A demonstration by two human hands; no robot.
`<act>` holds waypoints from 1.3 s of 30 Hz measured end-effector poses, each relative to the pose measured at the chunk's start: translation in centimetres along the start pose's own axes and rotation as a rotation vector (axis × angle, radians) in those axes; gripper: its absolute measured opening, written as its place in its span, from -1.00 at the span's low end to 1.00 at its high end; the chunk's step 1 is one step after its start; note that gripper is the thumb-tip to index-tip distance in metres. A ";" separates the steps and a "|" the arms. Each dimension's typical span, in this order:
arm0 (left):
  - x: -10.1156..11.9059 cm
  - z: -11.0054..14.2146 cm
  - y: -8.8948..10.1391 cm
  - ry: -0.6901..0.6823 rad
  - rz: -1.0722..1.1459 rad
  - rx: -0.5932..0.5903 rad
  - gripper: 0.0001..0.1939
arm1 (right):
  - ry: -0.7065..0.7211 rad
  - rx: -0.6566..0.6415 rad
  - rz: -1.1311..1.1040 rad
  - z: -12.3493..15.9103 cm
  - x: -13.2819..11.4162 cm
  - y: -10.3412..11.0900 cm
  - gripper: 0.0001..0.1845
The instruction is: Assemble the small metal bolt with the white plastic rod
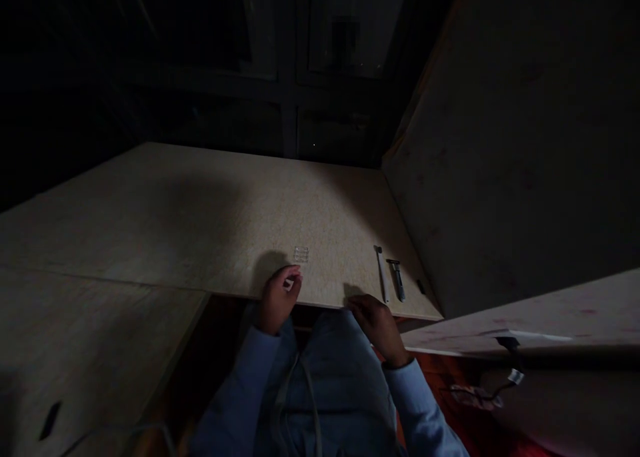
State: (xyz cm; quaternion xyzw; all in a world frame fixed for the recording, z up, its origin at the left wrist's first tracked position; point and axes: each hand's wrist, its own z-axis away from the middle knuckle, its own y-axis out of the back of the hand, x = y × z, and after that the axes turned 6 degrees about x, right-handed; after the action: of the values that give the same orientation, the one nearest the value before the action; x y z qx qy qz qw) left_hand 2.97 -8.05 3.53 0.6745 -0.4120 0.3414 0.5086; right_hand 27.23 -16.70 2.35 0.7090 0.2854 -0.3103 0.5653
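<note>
My left hand (281, 298) is over the near part of the pale tabletop (320, 210). Its thumb and fingers curl round into a loop, closed at the tips; whether something small sits between them I cannot make out. Just beyond its fingertips lies a small clear, rectangular thing with grid-like lines (301, 254), whose kind is unclear. My right hand (374, 320) rests at the table's front edge with fingers bent and pressed together, and what they may hold is hidden. Right of it a white toothbrush (383, 277) and a dark-handled razor (399, 280) lie side by side.
A small dark piece (421, 286) lies near the right wall (510, 144). Dark windows (290, 64) stand behind the table. A second, lower-left surface (90, 337) carries a black strip (50, 420). A cable (480, 396) hangs at the lower right.
</note>
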 end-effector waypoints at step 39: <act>3.8 -1.7 -7.1 -0.853 -0.323 -0.077 -0.42 | -0.008 0.337 0.136 -4.9 -4.4 -0.9 -0.51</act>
State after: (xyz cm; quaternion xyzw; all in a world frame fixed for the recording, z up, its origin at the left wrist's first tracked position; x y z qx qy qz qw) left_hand 10.98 -6.15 4.40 0.7910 -0.4866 -0.0662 0.3649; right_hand 24.30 -11.97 5.91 0.8100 0.1786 -0.3177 0.4595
